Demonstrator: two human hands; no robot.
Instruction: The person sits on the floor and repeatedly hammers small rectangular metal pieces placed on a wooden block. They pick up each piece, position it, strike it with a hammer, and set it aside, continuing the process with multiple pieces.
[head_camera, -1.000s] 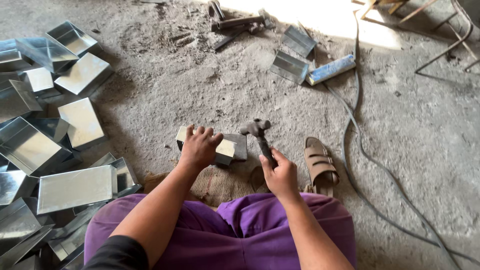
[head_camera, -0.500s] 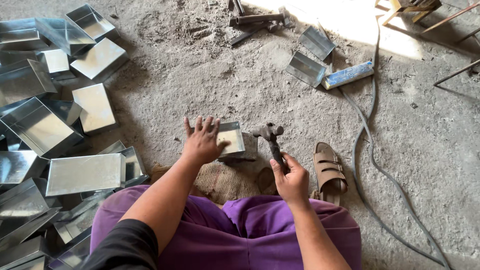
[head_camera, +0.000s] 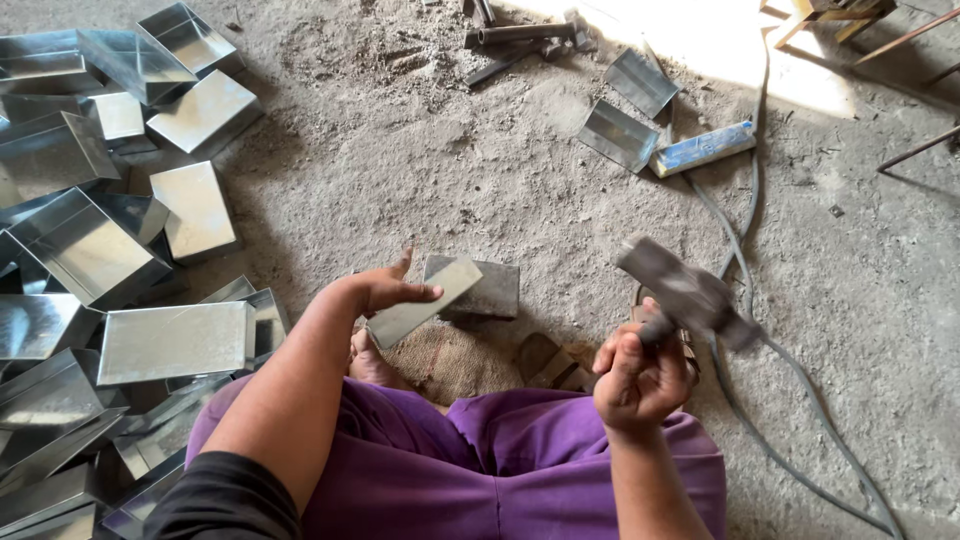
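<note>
Lifted now, my hammer (head_camera: 690, 292) sits clenched in my right hand (head_camera: 640, 375); my left hand (head_camera: 385, 292) grips the metal sheet (head_camera: 425, 300) (long axis slanting up-right) above the block (head_camera: 490, 290).

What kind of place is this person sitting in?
Probably a small sheet-metal workshop. The person sits on a dusty concrete floor beside a pile of shiny folded metal trays. The left hand holds a metal piece, and the right hand grips a hammer.
</note>
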